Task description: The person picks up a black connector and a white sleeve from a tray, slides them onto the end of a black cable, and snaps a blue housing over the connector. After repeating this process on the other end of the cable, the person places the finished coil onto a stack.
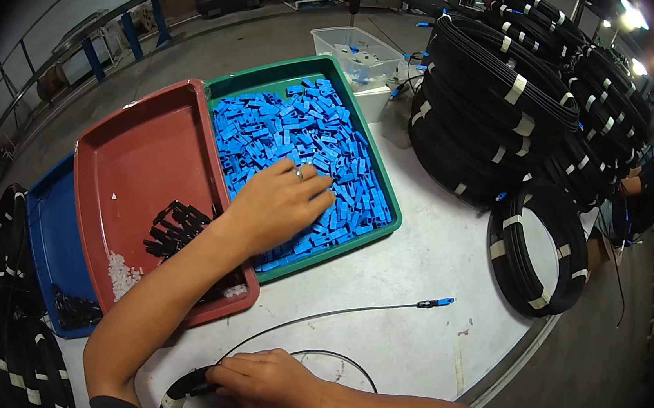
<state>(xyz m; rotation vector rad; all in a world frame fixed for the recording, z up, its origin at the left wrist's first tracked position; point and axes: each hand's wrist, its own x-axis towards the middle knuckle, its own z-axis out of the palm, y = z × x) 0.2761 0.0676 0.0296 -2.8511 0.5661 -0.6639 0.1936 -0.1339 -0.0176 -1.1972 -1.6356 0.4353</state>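
My left hand [284, 200] reaches into the green tray [398, 219] of small blue plastic connector housings [287, 129]. Its fingers curl down among the pieces, and what they pinch, if anything, is hidden. At the bottom, my right hand [270, 386] is closed around a black cable coil [176, 394] with white tape on it. From the coil, a thin cable [316, 313] runs out over the white table and ends in a black connector with a blue tip [435, 302].
A red tray [139, 147] holds black parts [175, 229] and small white pieces [122, 275]. It overlaps a blue tray [50, 213]. Taped black coils [494, 102] are stacked at right, beside a single coil [500, 248]. A clear bin [357, 53] stands behind the green tray.
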